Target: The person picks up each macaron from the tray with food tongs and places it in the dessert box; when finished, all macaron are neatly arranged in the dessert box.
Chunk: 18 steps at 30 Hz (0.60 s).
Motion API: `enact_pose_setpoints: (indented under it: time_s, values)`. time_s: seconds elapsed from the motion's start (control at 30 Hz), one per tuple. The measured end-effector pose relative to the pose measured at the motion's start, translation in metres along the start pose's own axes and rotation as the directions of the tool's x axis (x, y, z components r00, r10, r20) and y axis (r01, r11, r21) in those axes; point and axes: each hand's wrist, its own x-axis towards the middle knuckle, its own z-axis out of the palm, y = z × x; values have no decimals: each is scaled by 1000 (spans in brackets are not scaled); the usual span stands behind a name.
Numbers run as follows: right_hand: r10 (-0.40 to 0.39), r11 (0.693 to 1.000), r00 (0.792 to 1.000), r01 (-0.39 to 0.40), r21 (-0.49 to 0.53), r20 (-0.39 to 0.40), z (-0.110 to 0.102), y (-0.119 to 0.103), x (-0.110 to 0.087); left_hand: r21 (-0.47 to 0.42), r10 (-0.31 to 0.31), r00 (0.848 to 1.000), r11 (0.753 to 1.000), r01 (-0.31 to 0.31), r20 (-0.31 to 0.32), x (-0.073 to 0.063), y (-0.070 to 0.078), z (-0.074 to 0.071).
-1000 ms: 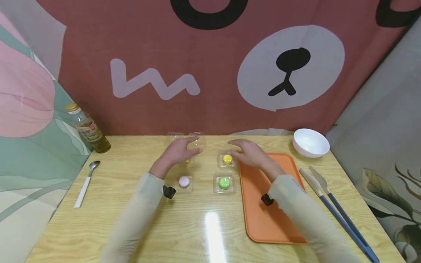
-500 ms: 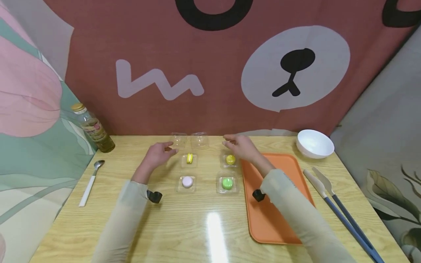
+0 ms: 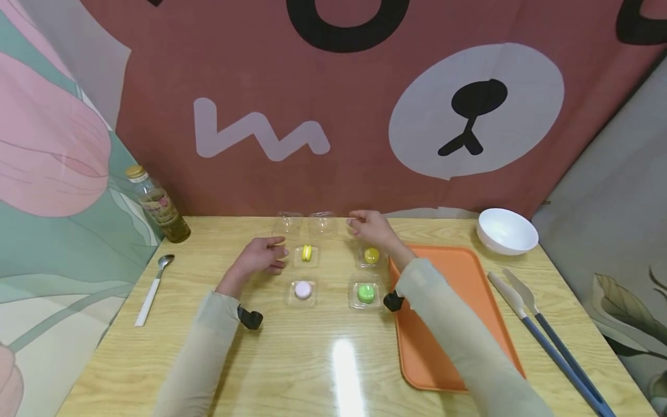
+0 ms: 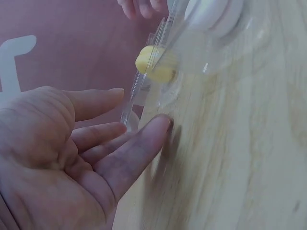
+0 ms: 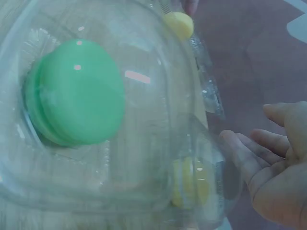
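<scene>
My left hand [image 3: 259, 256] is beside the clear plastic box that holds a yellow macaron [image 3: 307, 253], its fingers loosely bent with nothing between them. In the left wrist view that macaron [image 4: 156, 62] shows beyond the fingertips [image 4: 158, 125]. Behind the box with the other yellow macaron [image 3: 372, 255] hovers my right hand [image 3: 373, 227]. The right wrist view shows its fingers [image 5: 259, 148] relaxed and holding nothing. Nearer me are a lilac macaron [image 3: 303, 290] and a green macaron [image 3: 366, 293], each in its own clear box.
Two clear lids or boxes [image 3: 323, 223] stand at the back edge. An orange tray [image 3: 458, 324] lies right, with a white bowl [image 3: 507, 231] and blue-handled tongs [image 3: 560, 353] beyond. Left are an oil bottle [image 3: 161, 208] and a spoon [image 3: 154, 288].
My left hand has moved left, off the left yellow macaron's box, then slightly nearer me. My right hand has shifted left and back. The head view has turned slightly left.
</scene>
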Motion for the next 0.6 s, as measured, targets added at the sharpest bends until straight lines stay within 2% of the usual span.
enact_pose_setpoints:
  time_s: [0.13,0.23,0.33,0.47,0.6]
  values:
    - [47,996,999,-46,72,-5,4,3,6,-16,30,999,999,-30,24,1,-1,5]
    - [97,978,995,-97,186,6,8,4,12,-16,28,999,999,-28,24,1,0,6]
    - [129,964,991,-130,230,18,12,3,17,-14,20,999,1000,-20,37,1,1,8]
    - [124,978,992,-126,167,22,19,-5,21,-18,5,999,1000,-4,41,2,2,11]
    - [97,991,995,-95,90,-18,23,-15,24,-29,5,1000,1000,-4,22,5,1,13]
